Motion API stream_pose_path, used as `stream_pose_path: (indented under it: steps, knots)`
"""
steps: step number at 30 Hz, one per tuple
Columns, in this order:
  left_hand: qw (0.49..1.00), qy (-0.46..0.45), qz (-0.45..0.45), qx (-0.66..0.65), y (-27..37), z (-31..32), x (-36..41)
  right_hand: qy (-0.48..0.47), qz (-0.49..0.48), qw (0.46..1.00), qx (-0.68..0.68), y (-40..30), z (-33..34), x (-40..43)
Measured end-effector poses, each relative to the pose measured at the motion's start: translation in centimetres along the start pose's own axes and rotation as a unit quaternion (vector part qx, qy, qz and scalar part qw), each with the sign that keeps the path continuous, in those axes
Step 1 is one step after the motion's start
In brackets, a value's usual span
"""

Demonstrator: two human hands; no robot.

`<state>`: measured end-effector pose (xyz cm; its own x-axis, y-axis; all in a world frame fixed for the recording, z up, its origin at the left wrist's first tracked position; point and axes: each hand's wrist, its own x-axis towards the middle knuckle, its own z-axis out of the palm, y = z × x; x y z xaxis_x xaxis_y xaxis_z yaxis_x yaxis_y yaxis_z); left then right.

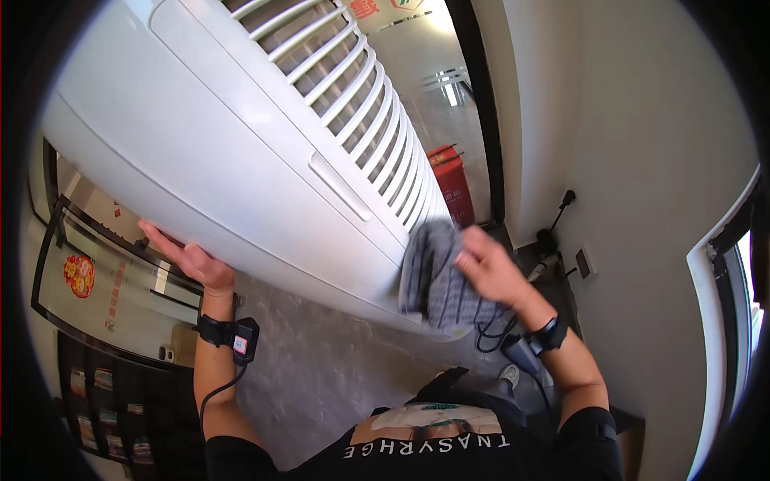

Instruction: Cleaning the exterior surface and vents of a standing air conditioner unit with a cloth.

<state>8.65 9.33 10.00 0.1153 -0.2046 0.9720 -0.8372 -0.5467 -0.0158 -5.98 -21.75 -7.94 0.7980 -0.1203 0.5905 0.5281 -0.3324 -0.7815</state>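
Observation:
A tall white floor-standing air conditioner (228,150) leans across the view, with a slatted grille (361,114) along one side and a recessed handle slot (340,186) in its panel. My left hand (189,258) lies against the edge of the casing, fingers stretched out and holding nothing. Blurred by motion, my right hand (490,270) grips a grey striped cloth (436,276). That cloth rests on the casing just below the lower end of the grille, and its folds hide the surface behind it.
To the right runs a plain wall (637,138) with a socket (585,263) and black cables (496,337) near the floor. Behind the grille stands a red box (451,186) by a glass door. A dark rack (108,403) holds leaflets at lower left. Grey tiles (289,361) form the floor.

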Motion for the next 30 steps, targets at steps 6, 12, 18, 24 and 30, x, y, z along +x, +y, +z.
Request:
stream_pose_path:
  steps: [6,12,18,24,30]
  knots:
    - [0.998,-0.009,0.013,0.064,-0.3,-0.9,-0.2,0.141,0.049,0.983,0.103,-1.1,0.5,8.3]
    - [1.000,-0.009,0.016,0.013,0.4,-0.1,0.1,0.217,-0.079,0.969,-0.087,-1.1,6.9,6.8]
    - [0.967,-0.034,0.219,0.122,0.6,-0.7,1.1,0.098,-0.161,0.953,-0.237,0.5,10.9,-1.6]
    - [0.963,-0.024,0.219,0.154,-0.8,-0.1,0.8,-0.044,0.208,0.958,-0.194,11.2,7.5,-13.7]
    - [0.931,-0.011,0.303,0.204,-1.6,-1.1,1.3,0.102,0.051,0.971,-0.212,4.1,0.5,-5.0]
